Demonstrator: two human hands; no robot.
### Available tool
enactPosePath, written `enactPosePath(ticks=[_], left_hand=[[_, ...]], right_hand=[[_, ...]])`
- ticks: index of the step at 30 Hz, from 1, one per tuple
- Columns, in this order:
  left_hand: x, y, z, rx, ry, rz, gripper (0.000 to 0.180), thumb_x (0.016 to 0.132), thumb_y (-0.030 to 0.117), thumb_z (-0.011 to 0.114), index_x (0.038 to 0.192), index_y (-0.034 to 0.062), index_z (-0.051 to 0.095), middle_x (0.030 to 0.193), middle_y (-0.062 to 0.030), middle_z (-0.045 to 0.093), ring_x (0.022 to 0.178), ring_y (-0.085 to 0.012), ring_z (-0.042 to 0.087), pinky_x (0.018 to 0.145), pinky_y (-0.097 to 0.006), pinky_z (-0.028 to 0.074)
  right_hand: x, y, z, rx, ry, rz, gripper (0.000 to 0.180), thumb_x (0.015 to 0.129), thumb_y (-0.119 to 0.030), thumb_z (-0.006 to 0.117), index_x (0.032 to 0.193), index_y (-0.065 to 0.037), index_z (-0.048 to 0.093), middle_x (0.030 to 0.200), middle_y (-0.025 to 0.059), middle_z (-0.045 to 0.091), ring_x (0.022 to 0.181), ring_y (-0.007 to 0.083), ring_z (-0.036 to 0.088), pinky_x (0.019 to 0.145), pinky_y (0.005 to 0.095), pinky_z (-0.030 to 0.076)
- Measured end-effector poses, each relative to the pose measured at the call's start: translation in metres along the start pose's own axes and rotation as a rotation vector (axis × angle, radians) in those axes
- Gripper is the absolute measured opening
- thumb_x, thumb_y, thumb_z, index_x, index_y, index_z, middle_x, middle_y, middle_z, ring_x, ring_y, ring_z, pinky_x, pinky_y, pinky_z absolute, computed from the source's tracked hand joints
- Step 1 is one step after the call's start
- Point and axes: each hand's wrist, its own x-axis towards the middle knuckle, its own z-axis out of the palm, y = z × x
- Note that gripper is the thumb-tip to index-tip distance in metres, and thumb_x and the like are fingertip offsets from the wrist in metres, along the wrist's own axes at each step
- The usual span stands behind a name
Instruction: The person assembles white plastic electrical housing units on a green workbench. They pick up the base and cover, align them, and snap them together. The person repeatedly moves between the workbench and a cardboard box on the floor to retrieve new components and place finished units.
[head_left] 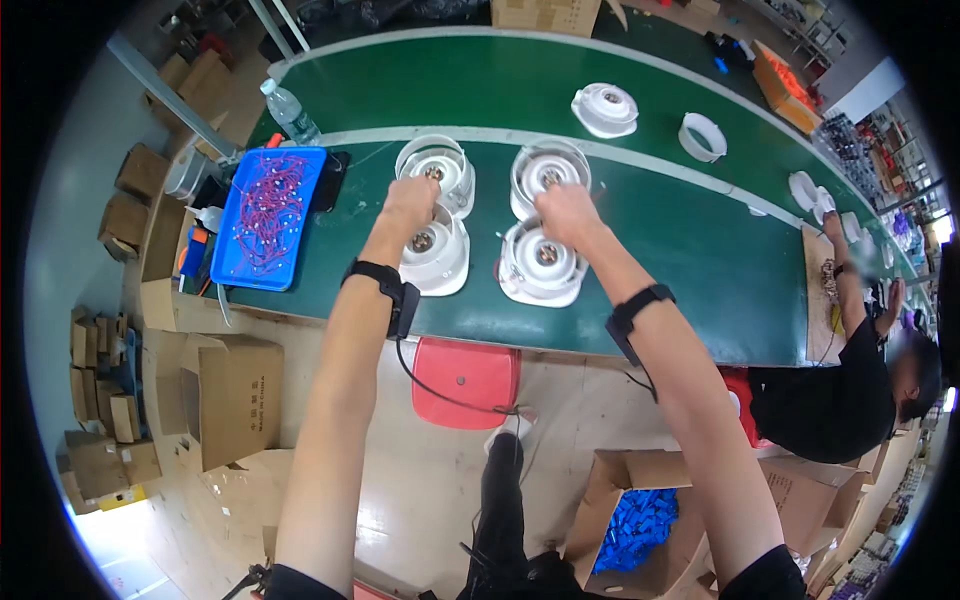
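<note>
Several white round plastic housings with metal parts at their centres stand in two columns on the green table. My left hand (pixel 408 204) is closed over the far left housing (pixel 446 172), its fingertips at the metal centre. Just below that hand is the near left housing (pixel 438 265). My right hand (pixel 568 213) is closed at the middle of the far right housing (pixel 552 162), above the near right housing (pixel 545 272). Whatever the fingertips pinch is too small or hidden to name. Both wrists wear black straps with cables.
On the left lies a blue tray (pixel 229 235) of red wires, with a plastic bottle (pixel 290 112) behind it. Another white housing (pixel 605 108) and a white ring (pixel 702 138) sit farther back. A red stool (pixel 466 385) and open cartons stand below; a co-worker (pixel 825 395) works at right.
</note>
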Motion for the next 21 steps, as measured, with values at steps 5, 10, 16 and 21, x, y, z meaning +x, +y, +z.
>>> enactPosePath(ticks=[5, 10, 16, 21], left_hand=[[0.03, -0.012, -0.005, 0.0, -0.004, 0.053, 0.025, 0.072, 0.014, 0.072, 0.094, 0.0054, 0.071, 0.097, -0.0209, 0.068, 0.095, -0.0363, 0.067, 0.081, -0.046, 0.055], [0.025, -0.018, -0.012, -0.038, -0.065, 0.067, 0.029, 0.073, 0.012, 0.071, 0.102, 0.0096, 0.071, 0.1, -0.0191, 0.069, 0.099, -0.0353, 0.066, 0.087, -0.045, 0.053], [0.012, -0.043, -0.009, 0.014, -0.031, 0.015, 0.035, 0.068, 0.017, 0.074, 0.101, 0.0077, 0.071, 0.096, -0.0199, 0.069, 0.092, -0.0373, 0.067, 0.082, -0.047, 0.054], [0.004, -0.076, -0.039, -0.246, -0.119, 0.148, 0.056, 0.065, 0.01, 0.074, 0.119, 0.0055, 0.063, 0.113, -0.0172, 0.066, 0.108, -0.0314, 0.062, 0.096, -0.038, 0.049]], right_hand=[[0.07, -0.011, 0.007, 0.075, 0.041, -0.03, 0.019, 0.07, -0.009, 0.072, 0.089, -0.009, 0.073, 0.094, 0.0134, 0.072, 0.093, 0.029, 0.07, 0.078, 0.0395, 0.056], [0.08, -0.02, 0.005, 0.16, 0.081, -0.057, 0.02, 0.073, -0.009, 0.07, 0.092, -0.008, 0.072, 0.096, 0.0124, 0.071, 0.095, 0.0279, 0.069, 0.08, 0.0391, 0.055], [0.09, -0.044, 0.004, 0.145, 0.081, -0.085, 0.019, 0.077, -0.009, 0.071, 0.095, -0.013, 0.074, 0.101, 0.0071, 0.071, 0.098, 0.0241, 0.069, 0.08, 0.0359, 0.055], [0.091, -0.058, -0.021, 0.029, 0.111, -0.188, 0.019, 0.076, -0.019, 0.071, 0.095, -0.014, 0.074, 0.1, 0.006, 0.07, 0.105, 0.0272, 0.062, 0.086, 0.0401, 0.05]])
